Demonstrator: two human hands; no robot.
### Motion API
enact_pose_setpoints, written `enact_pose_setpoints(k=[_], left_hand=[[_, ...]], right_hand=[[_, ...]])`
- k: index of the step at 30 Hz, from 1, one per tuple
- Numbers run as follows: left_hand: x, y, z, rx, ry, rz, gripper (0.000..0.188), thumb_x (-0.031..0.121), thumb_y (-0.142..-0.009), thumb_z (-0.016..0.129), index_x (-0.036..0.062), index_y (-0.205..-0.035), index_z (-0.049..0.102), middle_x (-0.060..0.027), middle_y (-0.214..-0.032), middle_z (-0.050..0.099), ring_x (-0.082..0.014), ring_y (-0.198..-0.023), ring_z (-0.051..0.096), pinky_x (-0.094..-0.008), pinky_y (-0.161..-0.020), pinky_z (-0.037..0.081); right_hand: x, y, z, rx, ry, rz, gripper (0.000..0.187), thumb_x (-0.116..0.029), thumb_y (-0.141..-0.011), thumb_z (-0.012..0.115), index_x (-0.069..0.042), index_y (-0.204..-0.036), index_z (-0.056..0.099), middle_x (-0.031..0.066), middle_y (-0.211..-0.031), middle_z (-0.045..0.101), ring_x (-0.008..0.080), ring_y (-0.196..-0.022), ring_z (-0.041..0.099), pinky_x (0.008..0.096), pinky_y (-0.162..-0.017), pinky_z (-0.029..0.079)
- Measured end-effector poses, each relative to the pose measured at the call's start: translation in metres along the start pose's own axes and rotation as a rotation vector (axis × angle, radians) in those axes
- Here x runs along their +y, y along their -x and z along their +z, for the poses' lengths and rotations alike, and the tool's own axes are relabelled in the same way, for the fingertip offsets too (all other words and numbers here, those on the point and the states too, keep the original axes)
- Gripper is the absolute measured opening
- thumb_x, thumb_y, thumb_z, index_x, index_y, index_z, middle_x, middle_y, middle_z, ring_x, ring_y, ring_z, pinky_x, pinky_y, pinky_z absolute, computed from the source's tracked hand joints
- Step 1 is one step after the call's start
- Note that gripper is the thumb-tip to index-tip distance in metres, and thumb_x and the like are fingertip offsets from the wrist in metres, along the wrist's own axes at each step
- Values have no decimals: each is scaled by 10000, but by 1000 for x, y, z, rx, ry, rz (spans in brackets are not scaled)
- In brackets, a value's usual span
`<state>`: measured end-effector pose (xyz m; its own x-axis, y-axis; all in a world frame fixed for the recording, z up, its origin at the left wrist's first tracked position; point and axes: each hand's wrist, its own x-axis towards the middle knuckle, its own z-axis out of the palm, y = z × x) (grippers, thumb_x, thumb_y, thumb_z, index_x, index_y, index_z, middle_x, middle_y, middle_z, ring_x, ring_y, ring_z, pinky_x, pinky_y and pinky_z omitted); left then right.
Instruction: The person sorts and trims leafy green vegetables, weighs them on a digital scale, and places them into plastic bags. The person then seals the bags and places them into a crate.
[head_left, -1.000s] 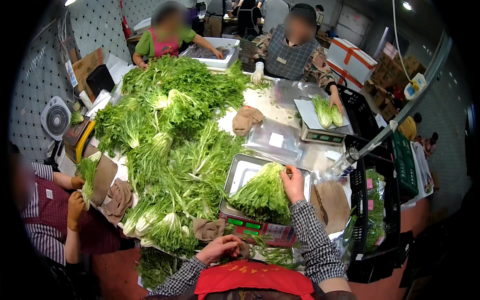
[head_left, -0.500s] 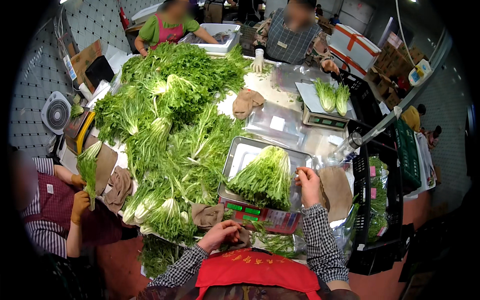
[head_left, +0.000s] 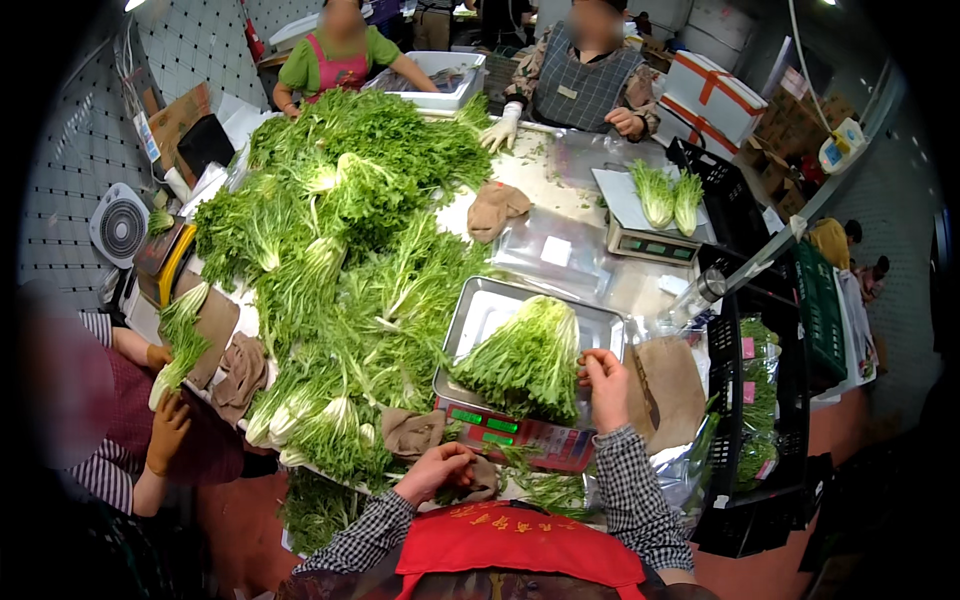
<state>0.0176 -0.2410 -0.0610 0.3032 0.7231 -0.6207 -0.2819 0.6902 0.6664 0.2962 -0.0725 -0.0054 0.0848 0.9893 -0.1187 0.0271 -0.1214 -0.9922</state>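
A leafy green head of frisée [head_left: 525, 350] lies in the metal tray [head_left: 478, 300] of a red scale [head_left: 545, 440] in front of me, its pale base pointing away. My right hand [head_left: 607, 390] is at the right side of the head, with thumb and fingers drawn together at its leaf edge. Whether a leaf is between them is too small to tell. Near the table's front edge, left of the scale's front, my left hand [head_left: 437, 473] has its fingers curled together over a brown cloth [head_left: 483, 478]. What it holds, if anything, is hidden.
A big pile of frisée [head_left: 350, 230] covers the table's left side. Beyond the tray lie clear plastic bags [head_left: 550, 245] and a second scale [head_left: 650, 240] bearing two heads. Black crates [head_left: 755, 400] stand at right. Three co-workers are around the table; one in gloves holds a head [head_left: 182, 340].
My right hand has moved slightly left and down to the head's leaf edge. My left hand has barely moved. The left co-worker's head of frisée is turned, and the far co-worker's hands have shifted.
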Motion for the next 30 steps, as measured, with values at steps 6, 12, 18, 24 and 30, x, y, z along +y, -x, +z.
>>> enact_pose_setpoints(k=[6,12,18,24,30], left_hand=[[26,4,8,11,-68,16,200,193,-1003,536,20,-1089,588,-55,-850,659,-122,-753,648,-257,-707,546],[58,3,20,20,-124,120,207,197,-998,548,22,-1106,576,-38,-882,652,-114,-744,629,-243,-696,524],[90,-3,45,241,-374,553,156,123,-966,573,-22,-993,621,-34,-792,641,-82,-745,602,-250,-673,495],[142,-31,106,286,-1042,1159,192,73,-832,663,32,-1017,635,-142,-949,622,-318,-900,612,-374,-760,512],[175,-65,139,226,-1413,1353,347,164,-840,658,63,-1166,594,-145,-1283,561,-352,-1227,506,-480,-1008,422]], right_hand=[[-6,17,14,-121,180,-132,192,-125,-946,586,12,-1047,675,20,-825,656,73,-703,553,230,-629,449],[-5,8,4,-34,79,-86,166,-95,-932,600,19,-1044,645,30,-884,658,77,-743,582,242,-678,482],[-8,-6,4,-117,202,-10,227,-128,-920,625,26,-1086,639,78,-896,677,115,-802,621,262,-706,499],[13,-9,7,-112,225,-47,224,-129,-852,696,39,-986,636,83,-811,668,116,-725,611,272,-647,496],[24,-14,10,-124,182,-74,132,-80,-849,674,35,-903,638,63,-761,653,104,-689,592,266,-618,486]])
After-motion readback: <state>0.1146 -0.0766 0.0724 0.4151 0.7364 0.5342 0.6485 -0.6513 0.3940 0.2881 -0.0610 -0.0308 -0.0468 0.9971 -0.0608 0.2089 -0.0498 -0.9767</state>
